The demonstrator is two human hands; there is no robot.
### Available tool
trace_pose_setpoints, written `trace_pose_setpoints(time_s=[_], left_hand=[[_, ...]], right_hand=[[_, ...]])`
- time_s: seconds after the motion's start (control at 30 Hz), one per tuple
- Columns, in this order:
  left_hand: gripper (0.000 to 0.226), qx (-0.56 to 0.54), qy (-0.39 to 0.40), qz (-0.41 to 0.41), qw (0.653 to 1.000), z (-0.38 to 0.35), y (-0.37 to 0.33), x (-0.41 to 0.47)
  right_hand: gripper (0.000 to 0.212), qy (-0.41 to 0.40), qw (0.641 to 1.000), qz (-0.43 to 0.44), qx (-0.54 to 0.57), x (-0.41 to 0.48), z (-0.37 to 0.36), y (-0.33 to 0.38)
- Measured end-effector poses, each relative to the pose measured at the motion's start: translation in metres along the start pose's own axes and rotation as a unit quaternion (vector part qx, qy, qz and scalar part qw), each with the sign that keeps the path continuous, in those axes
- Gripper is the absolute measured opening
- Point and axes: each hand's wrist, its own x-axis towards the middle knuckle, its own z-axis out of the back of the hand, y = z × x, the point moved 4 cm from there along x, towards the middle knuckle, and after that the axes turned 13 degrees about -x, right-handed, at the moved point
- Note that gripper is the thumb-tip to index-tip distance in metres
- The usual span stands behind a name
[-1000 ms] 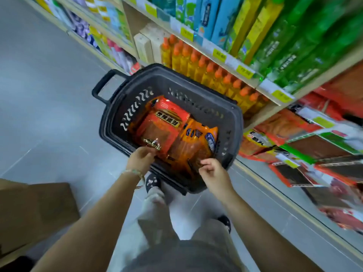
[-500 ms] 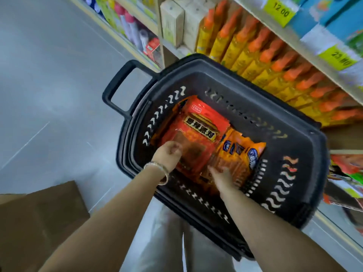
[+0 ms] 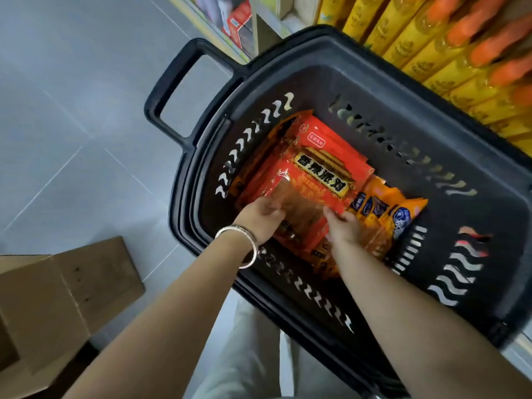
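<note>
Red snack pkt [image 3: 313, 180] in black basket [image 3: 331, 56]: left hand [image 3: 259, 216] grips near corner, right hand [image 3: 342, 227] pinches near edge.

The basket [image 3: 359, 79] stands open from above; its walls and the orange packets [image 3: 383, 208] crowd the sides.

Your bare arms [image 3: 178, 306] reach forward and down, left hand [image 3: 260, 214] and right hand [image 3: 342, 226] close together, fingers curled in a grip.
</note>
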Motion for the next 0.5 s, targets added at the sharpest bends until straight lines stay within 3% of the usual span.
trace_pose_setpoints(time_s=[0.07, 0.17, 0.3, 0.5], left_hand=[[0.03, -0.004, -0.011, -0.003, 1.0, 0.001, 0.0, 0.0], [0.033, -0.017, -0.035, -0.003, 0.999, 0.004, -0.001, -0.002], [0.045, -0.017, -0.037, -0.019, 0.999, 0.004, -0.01, -0.007], [0.09, 0.006, -0.012, 0.039, 0.999, 0.003, -0.035, -0.011]], right_hand=[[0.017, -0.024, 0.999, 0.0, 0.024, -0.008, 0.016, -0.007], [0.016, 0.013, 0.995, -0.027, 0.093, -0.02, 0.041, -0.016], [0.033, 0.106, 0.969, -0.058, 0.215, -0.031, 0.072, -0.012], [0.03, 0.279, 0.936, -0.026, 0.211, -0.059, 0.066, 0.014]])
